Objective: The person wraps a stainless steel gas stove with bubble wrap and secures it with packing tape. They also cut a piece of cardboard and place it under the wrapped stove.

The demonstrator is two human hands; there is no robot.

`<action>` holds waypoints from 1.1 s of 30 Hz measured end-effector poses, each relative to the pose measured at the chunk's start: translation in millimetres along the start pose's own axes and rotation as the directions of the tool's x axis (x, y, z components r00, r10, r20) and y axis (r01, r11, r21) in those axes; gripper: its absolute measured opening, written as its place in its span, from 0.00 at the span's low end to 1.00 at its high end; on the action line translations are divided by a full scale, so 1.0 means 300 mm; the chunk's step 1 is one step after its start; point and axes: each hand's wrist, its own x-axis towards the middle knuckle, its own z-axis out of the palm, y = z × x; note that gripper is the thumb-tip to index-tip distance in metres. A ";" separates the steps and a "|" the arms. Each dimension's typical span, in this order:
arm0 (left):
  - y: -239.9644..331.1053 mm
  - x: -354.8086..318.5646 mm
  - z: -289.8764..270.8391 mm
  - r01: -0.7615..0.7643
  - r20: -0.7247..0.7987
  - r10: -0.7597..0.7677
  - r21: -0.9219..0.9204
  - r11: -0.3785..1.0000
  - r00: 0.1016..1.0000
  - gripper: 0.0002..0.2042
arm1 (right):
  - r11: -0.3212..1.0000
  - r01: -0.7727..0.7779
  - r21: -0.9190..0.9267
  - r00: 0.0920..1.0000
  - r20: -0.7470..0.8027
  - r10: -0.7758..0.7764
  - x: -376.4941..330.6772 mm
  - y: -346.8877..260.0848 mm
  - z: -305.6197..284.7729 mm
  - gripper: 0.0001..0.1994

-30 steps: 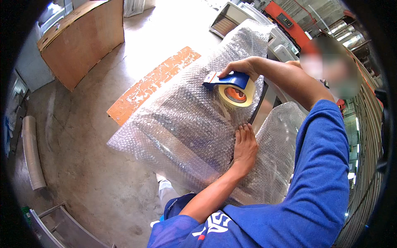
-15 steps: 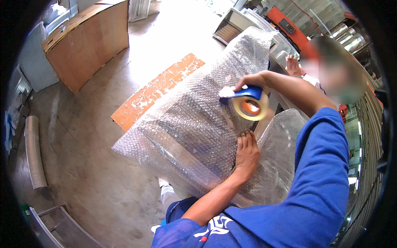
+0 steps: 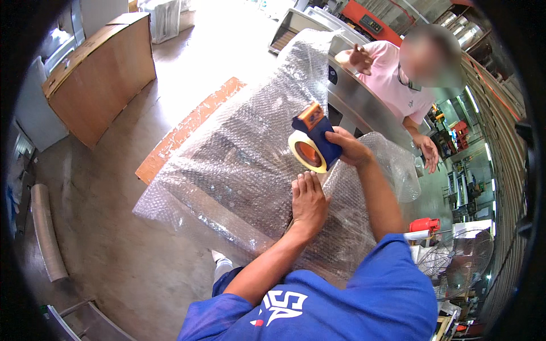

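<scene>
My right hand (image 3: 350, 149) grips a blue and orange tape dispenser (image 3: 323, 136), tilted above the bubble wrap. A pale yellow roll of tape (image 3: 296, 149) with an orange core sits in it. Just below the roll, my left hand (image 3: 309, 203) lies on the wrap with its fingers stretched out, near the edge where the sheet parts. Clear bubble wrap (image 3: 239, 165) drapes over a large piece whose bare grey metal (image 3: 355, 102) shows between the two sides of the wrap. What lies under the rest is hidden.
Across the metal piece stands a co-worker in a pink shirt (image 3: 389, 68), both hands apart from mine. A worn orange board (image 3: 190, 128) shows beyond the wrap. Left are a big cardboard box (image 3: 105, 79) and a roll (image 3: 46, 233) on the floor. A fan (image 3: 460, 256) stands right.
My right hand has brought the dispenser down toward my left hand and turned it, so its orange end now points up. The view has shifted, and more of the co-worker shows.
</scene>
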 end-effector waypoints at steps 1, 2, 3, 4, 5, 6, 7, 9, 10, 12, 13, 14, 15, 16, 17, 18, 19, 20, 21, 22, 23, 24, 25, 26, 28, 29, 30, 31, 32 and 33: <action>0.003 -0.001 -0.004 0.010 0.001 -0.010 -0.028 1.000 1.000 0.40 | 0.981 0.083 0.177 0.996 -0.003 -0.084 -0.009 0.063 -0.013 0.25; 0.011 -0.003 -0.005 0.014 0.005 -0.013 -0.057 0.998 1.000 0.40 | 0.939 0.111 0.327 0.988 0.066 -0.140 -0.009 0.151 -0.057 0.25; 0.016 -0.001 -0.006 0.015 0.003 -0.015 -0.085 0.996 1.000 0.40 | 0.876 0.128 0.466 0.969 0.129 -0.210 -0.001 0.223 -0.099 0.24; 0.013 -0.002 -0.002 -0.023 -0.087 0.016 -0.081 0.996 0.996 0.35 | 0.841 0.182 0.510 0.931 0.186 -0.315 0.014 0.270 -0.120 0.24; 0.013 -0.001 -0.005 -0.031 -0.094 0.023 -0.093 0.995 0.995 0.34 | 0.801 0.229 0.554 0.878 0.238 -0.416 0.036 0.299 -0.136 0.24; 0.012 -0.001 -0.009 -0.035 -0.102 0.025 -0.103 0.994 0.994 0.33 | 0.756 0.264 0.599 0.810 0.288 -0.511 0.056 0.310 -0.139 0.24; 0.005 0.003 -0.012 -0.037 -0.113 0.025 -0.106 0.994 0.993 0.32 | 0.752 0.271 0.601 0.922 0.061 -0.382 0.067 0.302 -0.108 0.25; 0.011 0.005 -0.016 -0.034 -0.154 0.022 -0.079 0.996 0.988 0.29 | 0.813 0.293 0.503 0.945 -0.023 -0.327 0.054 0.320 -0.096 0.29; 0.013 0.005 -0.021 -0.037 -0.141 0.025 -0.084 0.996 0.990 0.29 | 0.845 0.353 0.402 0.893 0.125 -0.432 0.056 0.335 -0.119 0.31; 0.016 0.002 -0.028 -0.049 -0.143 0.039 -0.072 0.996 0.989 0.26 | 0.825 0.340 0.451 0.892 0.122 -0.434 0.057 0.368 -0.147 0.31; 0.020 0.002 -0.029 -0.050 -0.156 0.035 -0.087 0.995 0.987 0.26 | 0.817 0.329 0.474 0.893 0.126 -0.433 0.061 0.377 -0.157 0.32; 0.025 0.003 -0.030 -0.050 -0.169 0.032 -0.103 0.993 0.985 0.25 | 0.833 0.311 0.458 0.898 0.145 -0.415 0.063 0.383 -0.174 0.32; 0.029 0.005 -0.038 -0.052 -0.183 0.030 -0.117 0.992 0.983 0.24 | 0.822 0.311 0.477 0.879 0.184 -0.439 0.067 0.384 -0.176 0.30; 0.038 0.004 -0.046 -0.026 -0.186 -0.001 -0.145 0.989 0.983 0.21 | 0.811 0.310 0.496 0.858 0.222 -0.463 0.070 0.387 -0.176 0.28; 0.046 0.005 -0.056 -0.024 -0.221 -0.016 -0.177 0.984 0.975 0.20 | 0.801 0.307 0.514 0.835 0.258 -0.486 0.071 0.390 -0.175 0.27; 0.051 0.006 -0.070 -0.020 -0.254 -0.034 -0.204 0.979 0.967 0.18 | 0.785 0.277 0.554 0.850 0.240 -0.469 0.074 0.402 -0.174 0.26; 0.062 0.014 -0.092 -0.024 -0.282 -0.045 -0.236 0.972 0.958 0.17 | 0.767 0.253 0.590 0.867 0.213 -0.450 0.070 0.413 -0.178 0.26; 0.066 0.028 -0.120 -0.024 -0.307 -0.070 -0.292 0.956 0.949 0.15 | 0.762 0.251 0.597 0.882 0.183 -0.434 0.066 0.422 -0.185 0.26; 0.061 0.050 -0.154 -0.035 -0.341 -0.089 -0.340 0.940 0.936 0.15 | 0.755 0.247 0.607 0.895 0.156 -0.418 0.064 0.427 -0.182 0.27; 0.043 0.086 -0.192 -0.050 -0.377 -0.107 -0.384 0.922 0.920 0.15 | 0.765 0.265 0.588 0.903 0.128 -0.411 0.060 0.407 -0.160 0.28; 0.030 0.122 -0.225 -0.068 -0.407 -0.126 -0.430 0.900 0.905 0.15 | 0.774 0.283 0.567 0.911 0.094 -0.402 0.049 0.401 -0.150 0.28; 0.019 0.164 -0.257 -0.054 -0.374 -0.143 -0.469 0.882 0.916 0.16 | 0.780 0.275 0.562 0.899 0.139 -0.416 0.048 0.402 -0.151 0.28; 0.006 0.215 -0.291 -0.045 -0.344 -0.152 -0.504 0.863 0.927 0.18 | 0.786 0.267 0.557 0.884 0.184 -0.430 0.047 0.400 -0.152 0.28; -0.004 0.260 -0.326 0.052 -0.204 -0.201 -0.567 0.822 0.958 0.19 | 0.793 0.272 0.545 0.884 0.183 -0.429 0.042 0.385 -0.144 0.28; -0.025 0.351 -0.354 0.202 0.054 -0.227 -0.685 0.700 0.972 0.22 | 0.806 0.282 0.521 0.889 0.174 -0.424 0.032 0.368 -0.145 0.29; -0.034 0.368 -0.357 0.268 0.173 -0.208 -0.711 0.651 0.963 0.21 | 0.810 0.285 0.513 0.892 0.168 -0.420 0.033 0.366 -0.136 0.29; -0.042 0.386 -0.356 0.284 0.221 -0.178 -0.710 0.645 0.959 0.21 | 0.815 0.289 0.503 0.896 0.159 -0.415 0.034 0.362 -0.134 0.29; -0.043 0.408 -0.356 0.295 0.273 -0.137 -0.710 0.640 0.952 0.20 | 0.822 0.281 0.496 0.885 0.197 -0.421 0.034 0.350 -0.141 0.28; -0.045 0.406 -0.362 0.335 0.318 -0.135 -0.748 0.573 0.938 0.20 | 0.821 0.268 0.504 0.909 0.150 -0.389 0.031 0.351 -0.134 0.28; -0.059 0.412 -0.356 0.354 0.340 -0.128 -0.773 0.527 0.932 0.20 | 0.818 0.262 0.512 0.928 0.099 -0.359 0.030 0.351 -0.121 0.28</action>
